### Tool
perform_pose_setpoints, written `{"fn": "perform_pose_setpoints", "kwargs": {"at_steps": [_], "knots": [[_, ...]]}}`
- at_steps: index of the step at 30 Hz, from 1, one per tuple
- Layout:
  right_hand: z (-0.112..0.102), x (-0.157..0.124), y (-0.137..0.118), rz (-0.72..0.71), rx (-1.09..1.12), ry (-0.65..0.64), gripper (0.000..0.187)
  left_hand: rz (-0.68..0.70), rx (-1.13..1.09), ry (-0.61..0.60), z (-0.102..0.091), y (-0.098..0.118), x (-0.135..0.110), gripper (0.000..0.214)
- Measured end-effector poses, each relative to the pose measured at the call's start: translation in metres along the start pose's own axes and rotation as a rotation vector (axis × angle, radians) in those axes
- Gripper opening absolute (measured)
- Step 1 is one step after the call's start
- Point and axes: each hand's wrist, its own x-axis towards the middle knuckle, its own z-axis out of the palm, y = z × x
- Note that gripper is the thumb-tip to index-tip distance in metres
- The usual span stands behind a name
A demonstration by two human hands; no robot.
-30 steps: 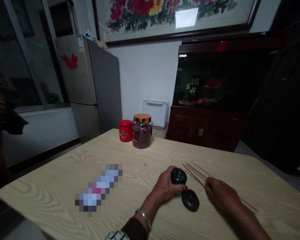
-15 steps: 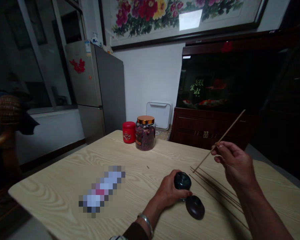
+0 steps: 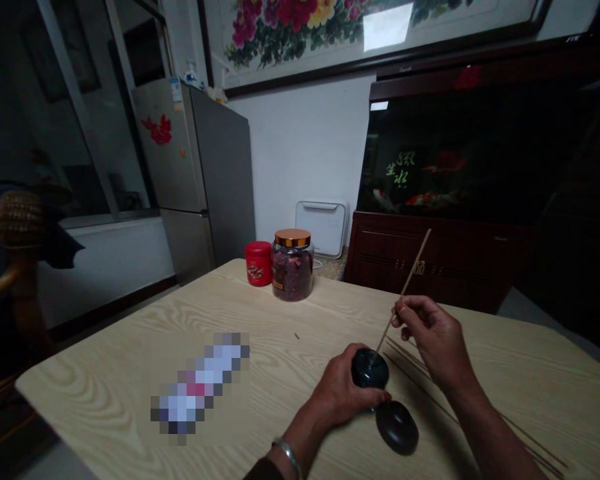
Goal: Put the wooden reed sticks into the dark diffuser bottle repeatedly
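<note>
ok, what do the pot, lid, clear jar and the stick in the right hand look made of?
Pot: dark, glossy, bright highlights; glass or glazed ceramic, can't tell which.
Lid: dark brown, softer sheen; maybe wood or ceramic.
Clear jar: probably glass, contents show through; plastic possible.
Stick: tan, thin, matte; wood, bamboo or incense-like paste.

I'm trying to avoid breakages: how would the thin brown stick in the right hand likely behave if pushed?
The thin brown stick is probably light, being so slender. It looks fairly stiff, running straight above and below where the right hand pinches it. Pushed hard sideways, it might snap, given that thinness.
</note>
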Motion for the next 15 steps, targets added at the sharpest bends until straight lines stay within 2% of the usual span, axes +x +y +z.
{"fn": "perform_pose_setpoints", "kwargs": {"at_steps": [9, 12, 15], "knots": [[0.009, -0.007, 0.011, 0.101, -0.101, -0.333, 0.026, 0.024, -0.006, -0.010, 0.000, 0.005, -0.001, 0.060], [-0.003, -0.003, 0.011, 0.130, -0.168, -0.434, 0.027, 0.014, -0.004, 0.001, 0.000, 0.004, -0.001, 0.062], [-0.027, 0.004, 0.012, 0.109, -0.362, -0.500, 0.023, 0.003, -0.018, -0.002, 0.001, 0.004, -0.001, 0.064]]}}
